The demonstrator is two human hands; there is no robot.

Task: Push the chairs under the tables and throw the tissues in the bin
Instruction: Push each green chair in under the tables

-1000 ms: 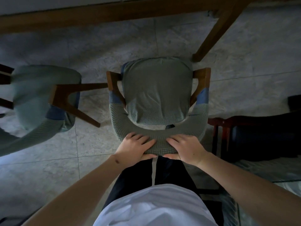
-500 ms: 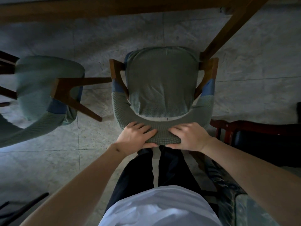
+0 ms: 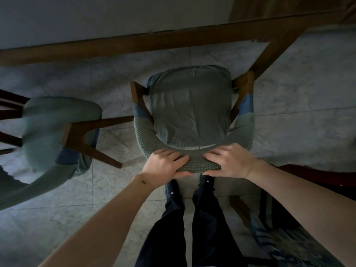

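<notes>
Hands first: the left hand point(image 3: 164, 164) and the right hand point(image 3: 230, 161) both clasp the curved top of the backrest of the middle chair point(image 3: 189, 110), fingers laid over its green knitted cover and thumbs tucked under the near edge, with a short stretch of backrest bare between them. Both forearms reach in from the lower corners of the view, and the person's dark trousers point(image 3: 194, 224) stand directly behind the chair.

This chair faces the table point(image 3: 134, 42), whose long wooden rail runs across the upper part of the view. The front edge of the seat lies near that rail but has not reached it, so the seat is wholly out in the open. The chair's right wooden arm sits right against the slanted table leg point(image 3: 273, 53); whether they touch is unclear.

To the left, apart from the middle chair, a second chair point(image 3: 57, 130) with the same green cover stands turned at an angle, one of its wooden legs pointing toward the middle chair. At the right edge, a dark reddish wooden piece of furniture point(image 3: 312, 173) is partly visible. Pale marbled tiles make up the floor point(image 3: 300, 105).
</notes>
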